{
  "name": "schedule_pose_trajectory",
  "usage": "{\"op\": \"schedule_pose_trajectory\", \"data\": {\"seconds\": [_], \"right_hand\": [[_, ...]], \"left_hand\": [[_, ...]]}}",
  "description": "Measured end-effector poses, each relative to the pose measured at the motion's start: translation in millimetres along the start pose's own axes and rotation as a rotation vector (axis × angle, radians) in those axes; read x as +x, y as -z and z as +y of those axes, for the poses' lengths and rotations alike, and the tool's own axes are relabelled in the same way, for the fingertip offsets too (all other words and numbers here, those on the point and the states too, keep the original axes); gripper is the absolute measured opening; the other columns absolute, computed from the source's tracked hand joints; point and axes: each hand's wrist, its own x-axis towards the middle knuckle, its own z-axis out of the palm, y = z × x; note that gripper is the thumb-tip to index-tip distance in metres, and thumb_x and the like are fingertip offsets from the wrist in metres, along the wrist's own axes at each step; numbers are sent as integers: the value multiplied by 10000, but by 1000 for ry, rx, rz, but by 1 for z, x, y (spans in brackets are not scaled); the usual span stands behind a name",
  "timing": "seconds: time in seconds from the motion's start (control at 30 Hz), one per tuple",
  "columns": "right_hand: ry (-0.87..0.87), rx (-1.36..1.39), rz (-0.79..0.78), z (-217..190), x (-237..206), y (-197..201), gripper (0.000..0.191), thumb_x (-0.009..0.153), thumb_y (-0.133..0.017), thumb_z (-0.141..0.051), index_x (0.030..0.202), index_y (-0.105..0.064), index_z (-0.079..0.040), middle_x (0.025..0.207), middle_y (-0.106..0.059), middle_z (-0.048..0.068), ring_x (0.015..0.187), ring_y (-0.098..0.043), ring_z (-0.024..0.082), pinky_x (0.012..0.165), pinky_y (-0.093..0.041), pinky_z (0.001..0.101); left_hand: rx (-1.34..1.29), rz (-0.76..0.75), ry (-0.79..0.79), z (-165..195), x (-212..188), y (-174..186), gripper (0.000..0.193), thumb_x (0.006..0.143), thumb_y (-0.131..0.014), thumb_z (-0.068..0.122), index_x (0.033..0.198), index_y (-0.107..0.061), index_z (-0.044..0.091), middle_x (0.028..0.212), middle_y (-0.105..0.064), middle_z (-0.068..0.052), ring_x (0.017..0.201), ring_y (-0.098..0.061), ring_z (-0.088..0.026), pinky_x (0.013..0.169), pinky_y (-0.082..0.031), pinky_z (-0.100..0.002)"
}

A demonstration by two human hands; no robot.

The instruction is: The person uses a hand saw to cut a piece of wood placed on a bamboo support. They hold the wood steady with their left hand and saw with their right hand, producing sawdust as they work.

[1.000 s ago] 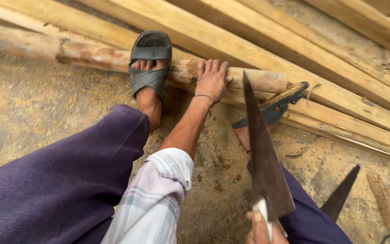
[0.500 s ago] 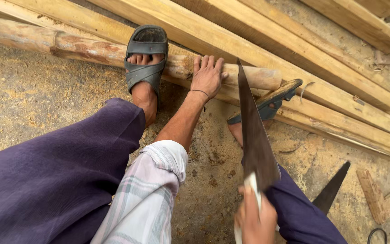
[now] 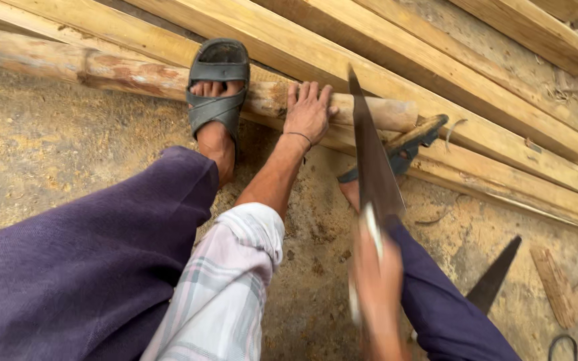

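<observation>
Round log (image 3: 135, 70), bark partly stripped, lies across the sandy ground from the left edge toward the middle of the view, its cut end just right of centre, resting against the nearest of the stacked planks (image 3: 436, 87). Left hand (image 3: 308, 113) flat on top of the log near that end, fingers spread and pointing away, palm pressed down on the wood; a thin band sits at the wrist. Left foot in a grey sandal (image 3: 218, 87) planted on the log just beside the hand, to its left. Right hand (image 3: 376, 281) low in the view, blurred, closed around the handle of a long machete (image 3: 372, 160) whose dark blade rises upward, tip reaching up past the log's end; exact finger positions cannot be made out through the blur. Right foot in a second sandal (image 3: 403, 144), braced on the lower planks just right of the log's end, partly hidden behind the blade. Purple trouser legs (image 3: 81, 267) fill the lower left and run under the right hand; a pale checked sleeve (image 3: 225, 281) covers the left forearm to the elbow. Sawn planks lie side by side diagonally across the top. A hand saw blade (image 3: 496, 277) rests on the ground at lower right, with a short wood offcut (image 3: 555, 287) near it.
</observation>
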Motion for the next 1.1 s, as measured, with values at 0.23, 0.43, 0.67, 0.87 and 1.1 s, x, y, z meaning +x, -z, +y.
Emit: {"op": "schedule_pose_trajectory", "data": {"seconds": [0.23, 0.43, 0.67, 0.87, 1.1], "right_hand": [[-407, 175, 61, 78, -56, 48, 311, 981, -605, -292, 830, -638, -22, 496, -399, -6, 395, -377, 115, 389, -283, 322], [42, -5, -4, -52, 71, -29, 447, 1033, -540, -386, 706, -605, -88, 497, -476, -26, 400, -472, 99, 383, -345, 309], [-483, 206, 60, 75, -50, 42, 340, 962, -601, -310, 925, -729, 3, 483, -435, 5, 366, -439, 137, 366, -337, 337], [-327, 72, 57, 33, -45, 44, 388, 1014, -569, -338, 769, -592, -38, 485, -409, -16, 377, -422, 103, 366, -313, 315], [-85, 19, -5, -56, 55, -30, 459, 1047, -530, -389, 714, -559, -74, 486, -406, -50, 383, -409, 81, 363, -306, 295]], "left_hand": [[39, -98, 57, 0, 0, -8, 491, 994, -528, 411, 1371, -515, 96, 1326, -538, -170, 1355, -407, -343, 1187, -162, -570], [17, -6, 1, -3, 3, -1, 520, 980, -534, 424, 1373, -507, 84, 1319, -538, -176, 1342, -416, -348, 1157, -173, -569], [-28, -98, 37, 0, -2, -1, 508, 1008, -511, 400, 1404, -488, 82, 1303, -537, -171, 1343, -418, -335, 1192, -156, -561], [32, -43, 26, 3, 1, -3, 495, 1007, -534, 407, 1388, -510, 92, 1337, -533, -160, 1366, -407, -343, 1199, -164, -562], [-17, -71, 26, 1, 1, 6, 529, 995, -545, 434, 1397, -502, 92, 1339, -529, -157, 1370, -405, -333, 1198, -165, -548]]}}
